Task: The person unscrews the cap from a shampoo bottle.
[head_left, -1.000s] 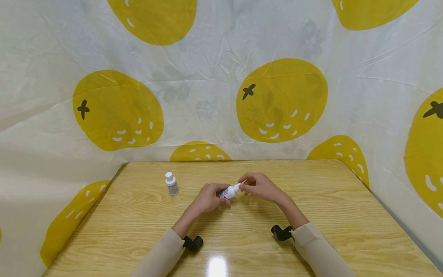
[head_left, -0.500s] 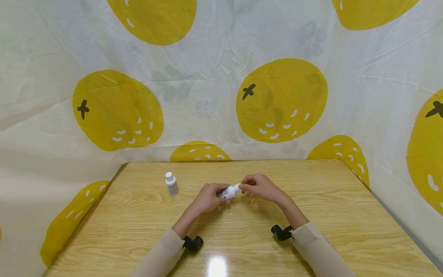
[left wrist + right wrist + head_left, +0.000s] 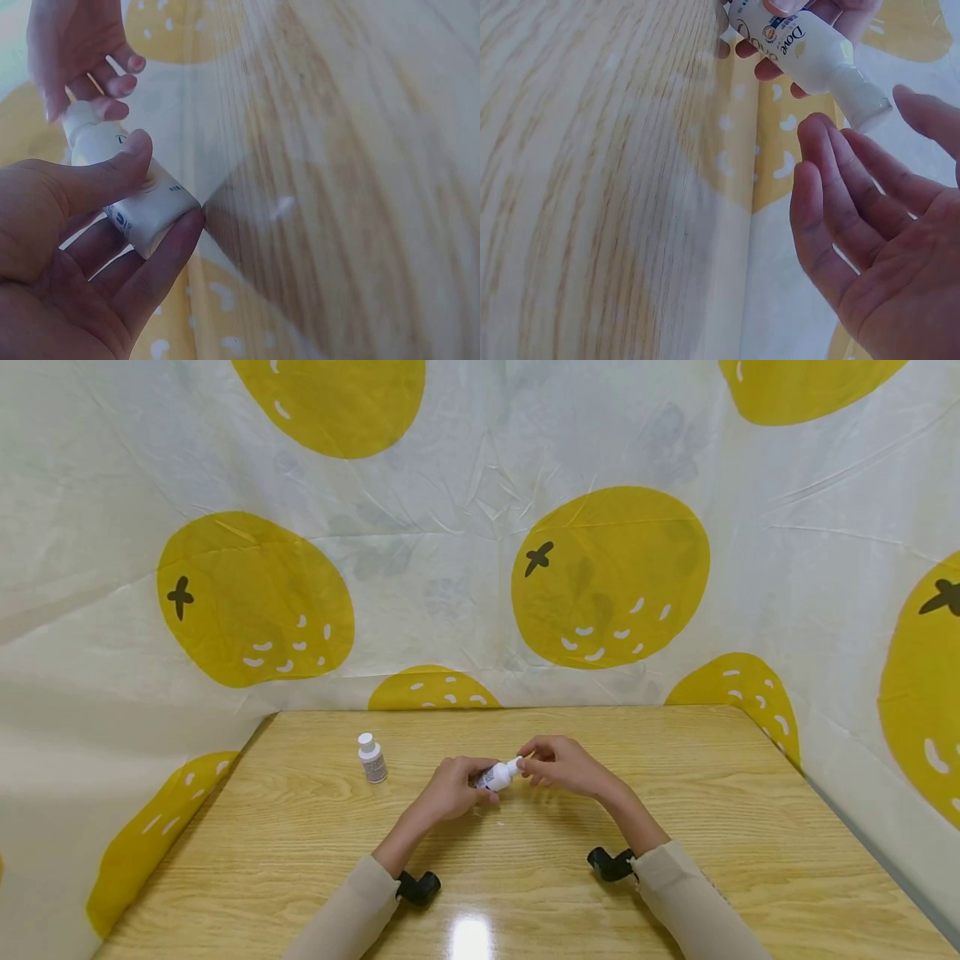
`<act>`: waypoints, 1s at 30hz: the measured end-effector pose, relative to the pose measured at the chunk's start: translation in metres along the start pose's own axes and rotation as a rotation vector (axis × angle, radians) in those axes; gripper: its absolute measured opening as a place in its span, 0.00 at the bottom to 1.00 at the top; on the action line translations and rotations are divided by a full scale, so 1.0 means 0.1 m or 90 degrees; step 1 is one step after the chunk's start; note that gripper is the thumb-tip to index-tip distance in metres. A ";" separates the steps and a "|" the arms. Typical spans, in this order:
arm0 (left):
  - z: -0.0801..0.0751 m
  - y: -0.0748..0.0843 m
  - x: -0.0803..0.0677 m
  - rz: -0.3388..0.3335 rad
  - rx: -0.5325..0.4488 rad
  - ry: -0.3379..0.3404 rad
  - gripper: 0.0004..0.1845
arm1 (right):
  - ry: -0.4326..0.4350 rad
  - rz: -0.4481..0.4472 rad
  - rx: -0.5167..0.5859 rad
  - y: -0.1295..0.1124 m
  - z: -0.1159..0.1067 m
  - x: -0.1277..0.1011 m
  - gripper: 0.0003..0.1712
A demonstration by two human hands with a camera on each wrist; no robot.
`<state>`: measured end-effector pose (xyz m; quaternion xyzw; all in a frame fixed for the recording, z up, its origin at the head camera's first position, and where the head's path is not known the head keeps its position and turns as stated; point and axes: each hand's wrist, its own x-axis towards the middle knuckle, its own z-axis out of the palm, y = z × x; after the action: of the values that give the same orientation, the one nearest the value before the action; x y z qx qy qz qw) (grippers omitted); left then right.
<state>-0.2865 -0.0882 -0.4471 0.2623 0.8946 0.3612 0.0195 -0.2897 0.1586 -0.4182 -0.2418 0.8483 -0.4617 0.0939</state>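
A small white Dove bottle (image 3: 799, 45) with a white screw cap (image 3: 862, 101) lies tilted in my left hand (image 3: 450, 789). In the left wrist view, the thumb of that hand (image 3: 67, 247) presses on the bottle's side while the other fingers support it from below. My right hand (image 3: 564, 764) is at the cap end. The right wrist view shows its thumb and fingers (image 3: 817, 142) spread around the cap, with a small gap at the thumb; whether a fingertip touches the cap cannot be told. The cap sits on the bottle.
A second small white bottle (image 3: 372, 758), capped and with a grey label, stands upright on the wooden table (image 3: 300, 860), left of my hands. A fruit-print cloth (image 3: 450, 568) hangs behind the table and along its sides. Tiny pale specks lie below the held bottle.
Half a second ago my right fingers closed in on the cap; now they are loosened and slightly apart, much as one second ago. The left hand and bottle stay put.
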 end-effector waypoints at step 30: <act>0.00 0.01 0.00 -0.003 -0.003 0.005 0.22 | -0.003 -0.040 0.041 0.00 0.01 0.00 0.19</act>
<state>-0.2860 -0.0874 -0.4466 0.2587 0.8946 0.3640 0.0175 -0.2894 0.1580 -0.4184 -0.2665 0.8248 -0.4907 0.0888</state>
